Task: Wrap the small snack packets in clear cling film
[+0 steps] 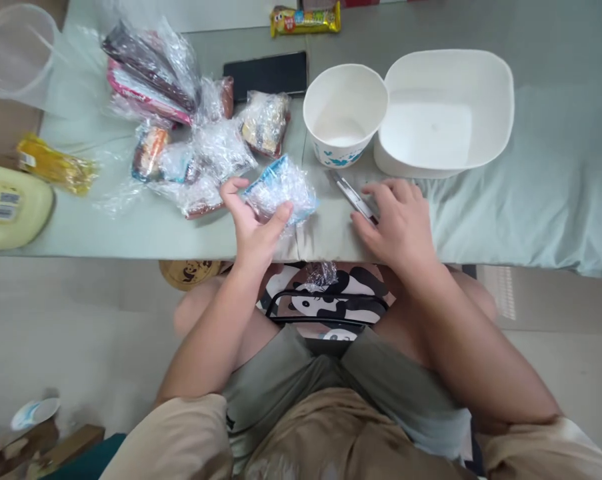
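My left hand [261, 223] grips a small packet [283, 190] wrapped in crinkled clear plastic with blue edges, held just above the table's front part. A grey utility knife [353, 198] lies slantwise on the cloth, its lower end beneath my right hand [398, 217]. The thumb and fingers of that hand are apart, one on each side of the knife. Left of the packet sits a pile of plastic-wrapped snack packs [211, 150]. Behind the knife stand a white paper cup [343, 143] with blue print and a white oblong tub [445, 150].
A black phone [268, 73] lies at the back, with a yellow snack wrapper [305, 20] beyond it. At the left are a clear plastic container [15, 53], a gold wrapper [55, 167] and a pale yellow bottle [13, 207]. Plastic film [321, 275] rests below the table edge.
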Action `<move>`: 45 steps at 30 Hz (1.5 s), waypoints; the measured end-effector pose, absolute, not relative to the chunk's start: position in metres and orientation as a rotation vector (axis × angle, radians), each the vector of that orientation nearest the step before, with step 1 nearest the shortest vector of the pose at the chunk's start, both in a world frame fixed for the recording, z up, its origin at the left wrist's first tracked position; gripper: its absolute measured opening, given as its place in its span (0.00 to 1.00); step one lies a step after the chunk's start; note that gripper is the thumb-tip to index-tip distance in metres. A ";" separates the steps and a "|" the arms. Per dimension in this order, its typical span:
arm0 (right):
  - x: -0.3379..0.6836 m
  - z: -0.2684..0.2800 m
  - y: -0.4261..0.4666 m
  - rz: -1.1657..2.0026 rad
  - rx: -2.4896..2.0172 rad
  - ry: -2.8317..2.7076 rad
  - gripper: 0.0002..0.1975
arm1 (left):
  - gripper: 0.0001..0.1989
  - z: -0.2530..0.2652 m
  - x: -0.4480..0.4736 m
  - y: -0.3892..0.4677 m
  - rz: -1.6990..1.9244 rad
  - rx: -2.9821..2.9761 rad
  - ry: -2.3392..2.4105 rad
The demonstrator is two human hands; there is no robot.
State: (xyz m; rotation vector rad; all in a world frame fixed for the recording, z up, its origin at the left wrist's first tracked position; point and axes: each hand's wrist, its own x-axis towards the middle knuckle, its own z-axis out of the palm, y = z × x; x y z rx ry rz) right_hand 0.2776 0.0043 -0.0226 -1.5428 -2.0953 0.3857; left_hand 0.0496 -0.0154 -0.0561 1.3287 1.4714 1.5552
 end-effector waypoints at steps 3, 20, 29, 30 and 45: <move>0.282 -0.029 0.003 0.326 -1.639 -2.157 0.09 | 0.38 -0.055 0.047 -0.016 1.528 1.378 1.411; 0.277 -0.015 -0.025 0.655 -1.226 -2.070 0.20 | 0.30 -0.063 0.057 -0.024 1.305 1.686 1.523; 0.285 -0.016 -0.016 0.636 -1.404 -2.194 0.19 | 0.29 -0.056 0.047 -0.018 1.543 1.445 1.527; 0.289 -0.015 -0.014 0.633 -1.423 -2.201 0.18 | 0.29 -0.056 0.045 -0.017 1.551 1.426 1.533; 0.304 -0.027 -0.004 0.274 -1.423 -2.115 0.16 | 0.30 -0.051 0.039 -0.023 1.605 1.600 1.459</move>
